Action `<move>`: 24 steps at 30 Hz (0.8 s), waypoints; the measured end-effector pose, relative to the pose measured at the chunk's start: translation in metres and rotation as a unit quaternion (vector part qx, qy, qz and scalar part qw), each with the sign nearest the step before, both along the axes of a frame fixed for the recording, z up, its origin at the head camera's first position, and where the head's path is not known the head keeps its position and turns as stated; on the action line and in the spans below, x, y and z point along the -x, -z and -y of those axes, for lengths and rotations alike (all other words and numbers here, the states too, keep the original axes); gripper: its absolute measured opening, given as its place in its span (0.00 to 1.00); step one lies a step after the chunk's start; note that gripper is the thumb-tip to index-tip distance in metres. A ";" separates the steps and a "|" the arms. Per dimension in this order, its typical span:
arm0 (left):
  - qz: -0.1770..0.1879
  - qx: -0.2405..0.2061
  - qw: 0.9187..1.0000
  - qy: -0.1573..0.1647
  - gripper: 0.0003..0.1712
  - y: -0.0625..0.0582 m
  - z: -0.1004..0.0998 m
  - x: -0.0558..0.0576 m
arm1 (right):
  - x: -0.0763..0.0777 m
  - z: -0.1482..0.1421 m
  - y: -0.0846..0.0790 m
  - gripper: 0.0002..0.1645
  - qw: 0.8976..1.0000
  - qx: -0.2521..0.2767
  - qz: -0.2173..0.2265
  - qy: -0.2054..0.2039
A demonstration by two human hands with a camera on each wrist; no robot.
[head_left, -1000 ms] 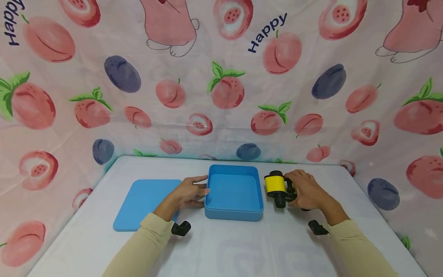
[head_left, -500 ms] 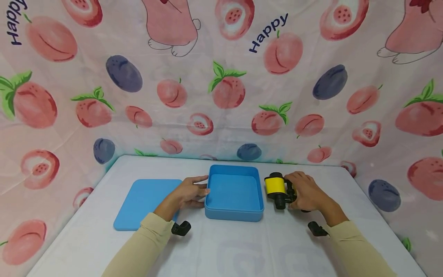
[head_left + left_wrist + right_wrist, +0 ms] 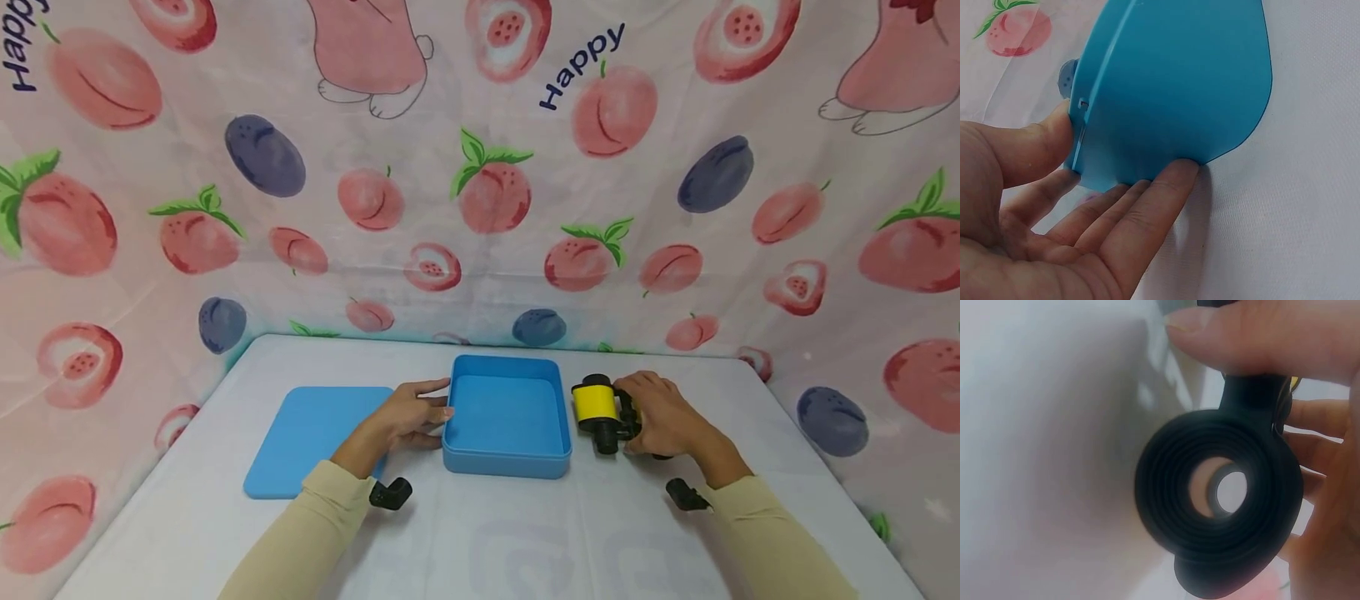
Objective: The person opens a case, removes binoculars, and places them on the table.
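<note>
A blue square box [image 3: 507, 467] without a cover sits mid-table, its inside bare. My left hand [image 3: 408, 419] holds its left side, thumb over the rim and fingers spread along the outer wall. The left wrist view shows the thumb [image 3: 1047, 140] at the box's rim and the fingertips against its wall [image 3: 1179, 75]. To the right of the box, a pair of yellow and black binoculars [image 3: 596, 402] stands gripped by my right hand [image 3: 663, 412], which covers its right barrel. Close up in the right wrist view are a black ringed eyepiece of the binoculars [image 3: 1166, 487] and my thumb [image 3: 1260, 337].
A flat blue lid [image 3: 300, 442] lies on the white-covered table [image 3: 517, 550] at the left, partly under my left forearm. Behind the table hangs a fruit-print cloth [image 3: 480, 283]. Black wrist-camera mounts [image 3: 392, 493] jut out below both wrists.
The binoculars and my right hand have shifted very slightly toward the person. My left hand and the box stay where they were.
</note>
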State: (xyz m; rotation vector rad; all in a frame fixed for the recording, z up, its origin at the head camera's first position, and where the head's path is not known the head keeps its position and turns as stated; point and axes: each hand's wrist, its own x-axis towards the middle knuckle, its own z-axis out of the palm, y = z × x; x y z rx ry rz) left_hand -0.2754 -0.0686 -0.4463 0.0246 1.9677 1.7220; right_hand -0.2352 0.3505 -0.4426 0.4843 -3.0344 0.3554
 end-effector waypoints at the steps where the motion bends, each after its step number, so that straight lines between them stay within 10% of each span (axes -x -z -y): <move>1: -0.001 -0.001 1.000 0.000 0.40 -0.001 0.000 0.000 | 0.001 0.000 0.000 0.57 1.000 0.000 0.001 0.001; 24: 0.003 -0.025 1.000 0.006 0.41 0.001 0.000 0.001 | 0.000 0.003 0.007 0.57 1.000 0.013 0.019 0.005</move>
